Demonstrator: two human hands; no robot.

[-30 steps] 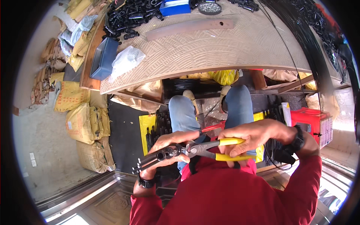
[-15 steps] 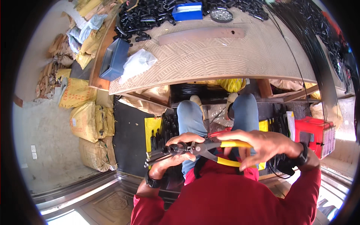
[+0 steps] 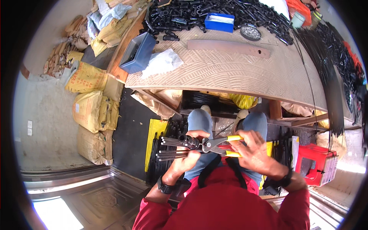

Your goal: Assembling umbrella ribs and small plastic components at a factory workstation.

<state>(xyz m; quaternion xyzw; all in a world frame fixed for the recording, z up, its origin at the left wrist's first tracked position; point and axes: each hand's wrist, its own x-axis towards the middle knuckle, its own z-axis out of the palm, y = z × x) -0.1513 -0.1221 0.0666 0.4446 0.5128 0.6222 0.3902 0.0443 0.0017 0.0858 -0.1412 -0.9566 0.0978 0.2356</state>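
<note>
The hands worked low in the middle of the frame, above the person's knees, with the curved front edge of the patterned table (image 3: 230, 73) well above them and open floor and a yellow mat (image 3: 155, 134) to the left. Stacked yellow sacks (image 3: 92, 115) stood further left, and a red crate (image 3: 316, 163) sat at the lower right, near the right forearm.

The left hand (image 3: 188, 155) was curled tightly around a bundle of thin metal rods (image 3: 172, 147), whose free ends pointed toward the left of the frame. The right hand (image 3: 251, 147) was wrapped around the yellow handles of a pair of pliers (image 3: 216, 145), fingers closed on them. The pliers' nose met a dark fitting (image 3: 188, 141) at the rod bundle, just beside the left thumb.

Whether the pliers' nose actually bit the fitting was too small to make out. The palms were hidden, and the red-sleeved arms ran out of the lower edge.
</note>
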